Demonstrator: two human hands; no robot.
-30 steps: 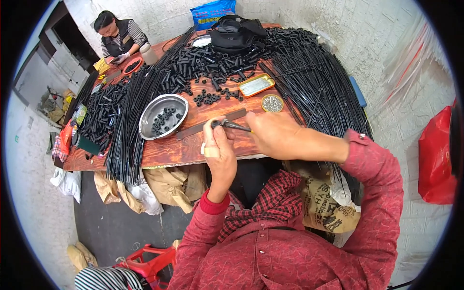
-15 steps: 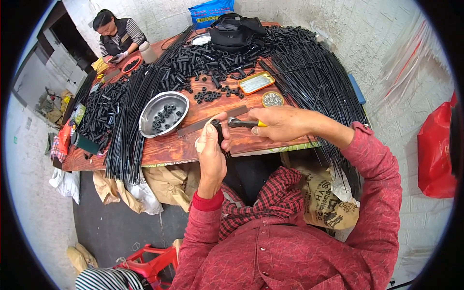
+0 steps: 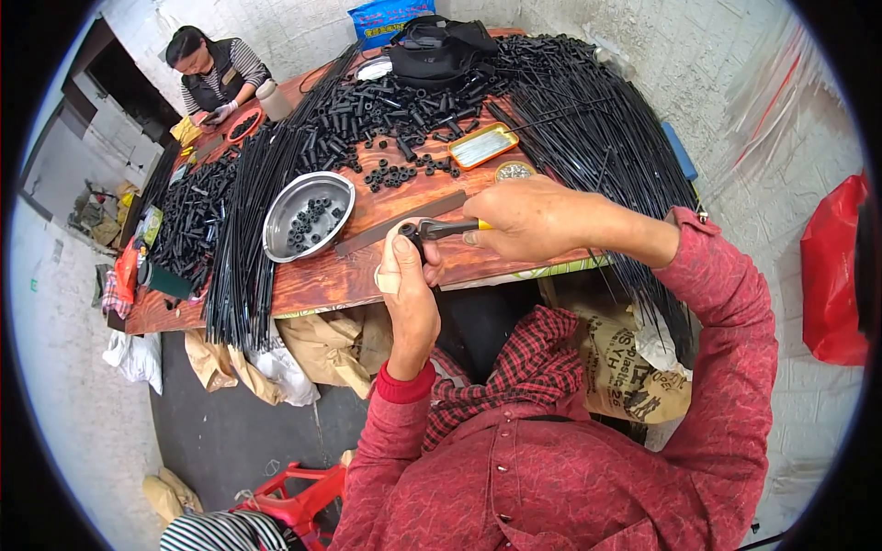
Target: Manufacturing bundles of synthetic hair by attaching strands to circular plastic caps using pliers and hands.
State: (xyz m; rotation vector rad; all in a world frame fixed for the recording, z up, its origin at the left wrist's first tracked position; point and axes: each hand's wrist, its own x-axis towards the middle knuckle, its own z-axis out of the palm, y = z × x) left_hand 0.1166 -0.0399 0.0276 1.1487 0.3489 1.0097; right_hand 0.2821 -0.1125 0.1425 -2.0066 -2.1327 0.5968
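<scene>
At the table's near edge my left hand (image 3: 411, 308) grips an upright black tubular part (image 3: 413, 241), its fingers wrapped round it. My right hand (image 3: 537, 220) is closed on pliers (image 3: 447, 228) with yellow-and-black handles. The jaws reach the top of the black part; exactly what they pinch is too small to make out. Just beyond my hands lies a flat dark bar (image 3: 367, 240). To the left stands a metal bowl (image 3: 276, 213) with small black rings (image 3: 317, 216) in it. A yellow-rimmed tray (image 3: 484, 147) of thin pale pins and a round tin (image 3: 514, 171) sit beyond my right hand.
Long black rods (image 3: 241, 230) hang over the table's front edge at left; more rods (image 3: 597, 129) cover the right side. Black tubes (image 3: 377, 110) are heaped behind, beside a black bag (image 3: 441, 57). A co-worker (image 3: 225, 78) sits at the far left. A red stool (image 3: 308, 491) stands below.
The pliers have moved left, from beside the black part onto its top. My right hand has shifted slightly left with them, while my left hand still holds the part.
</scene>
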